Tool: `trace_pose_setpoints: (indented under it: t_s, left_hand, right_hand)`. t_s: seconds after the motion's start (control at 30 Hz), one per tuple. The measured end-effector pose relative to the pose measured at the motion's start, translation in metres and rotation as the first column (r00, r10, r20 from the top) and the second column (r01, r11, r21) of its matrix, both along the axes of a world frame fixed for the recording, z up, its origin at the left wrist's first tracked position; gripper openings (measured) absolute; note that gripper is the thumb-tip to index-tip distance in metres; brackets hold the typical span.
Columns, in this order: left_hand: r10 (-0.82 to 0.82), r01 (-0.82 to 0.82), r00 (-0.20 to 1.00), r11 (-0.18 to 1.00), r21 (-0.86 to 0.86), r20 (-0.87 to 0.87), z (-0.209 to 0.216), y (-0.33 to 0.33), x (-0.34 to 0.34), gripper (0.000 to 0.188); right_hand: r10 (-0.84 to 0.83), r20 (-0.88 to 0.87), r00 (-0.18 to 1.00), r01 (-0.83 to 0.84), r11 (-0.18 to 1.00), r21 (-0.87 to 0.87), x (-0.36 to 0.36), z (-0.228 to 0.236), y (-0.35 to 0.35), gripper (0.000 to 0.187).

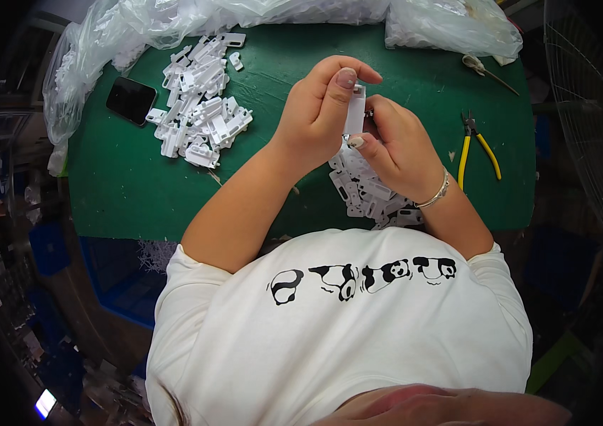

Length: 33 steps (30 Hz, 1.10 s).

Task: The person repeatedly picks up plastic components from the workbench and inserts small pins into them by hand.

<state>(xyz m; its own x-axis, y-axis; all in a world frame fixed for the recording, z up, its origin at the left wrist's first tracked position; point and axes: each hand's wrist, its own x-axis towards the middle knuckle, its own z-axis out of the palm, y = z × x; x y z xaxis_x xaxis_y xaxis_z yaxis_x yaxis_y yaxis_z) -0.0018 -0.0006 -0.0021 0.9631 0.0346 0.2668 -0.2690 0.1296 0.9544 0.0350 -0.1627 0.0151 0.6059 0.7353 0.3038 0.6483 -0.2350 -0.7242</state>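
Note:
Both of my hands are raised over the green table (124, 192), pinching one small white plastic part (355, 112) between them. My left hand (319, 106) grips its upper end with thumb and fingers. My right hand (397, 142), with a thin bracelet at the wrist, holds its lower end. Under my right hand lies a pile of similar white plastic parts (369, 195), partly hidden by the wrist. A second, larger pile of white parts (198, 99) lies to the upper left.
A black phone (131, 99) lies left of the larger pile. Yellow-handled pliers (473, 145) and a second small tool (486, 71) sit at the right. Clear plastic bags (451, 25) of white parts line the far edge. A wire fan guard (593, 121) stands far right.

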Motion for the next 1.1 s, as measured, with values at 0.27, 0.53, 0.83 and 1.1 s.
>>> trace_pose_setpoints:
  t_s: [0.27, 0.53, 0.83, 1.1]
  left_hand:
    - [0.044, -0.044, 0.999, 0.999, -0.007, -0.002, 0.0063, -0.0031, -0.0032, 0.033]
    - [0.046, -0.047, 0.999, 0.997, 0.057, 0.017, 0.0061, -0.0021, -0.0037, 0.033]
    - [0.045, -0.047, 0.999, 0.997, 0.063, 0.029, 0.0042, -0.0007, -0.0017, 0.033]
    - [0.03, -0.03, 1.0, 0.999, -0.028, 0.0, 0.0071, -0.0035, -0.0028, 0.034]
  right_hand:
    - [-0.023, 0.139, 0.99, 0.029, 0.999, -0.041, 0.0015, -0.0072, -0.0003, 0.042]
    - [-0.021, 0.155, 0.988, 0.026, 0.999, -0.028, -0.0001, -0.0061, -0.0004, 0.039]
    - [0.005, 0.169, 0.986, -0.001, 1.0, -0.024, -0.0015, -0.0048, 0.0021, 0.027]
    - [-0.036, 0.158, 0.987, 0.036, 0.999, 0.0, -0.0029, -0.0061, -0.0011, 0.028]
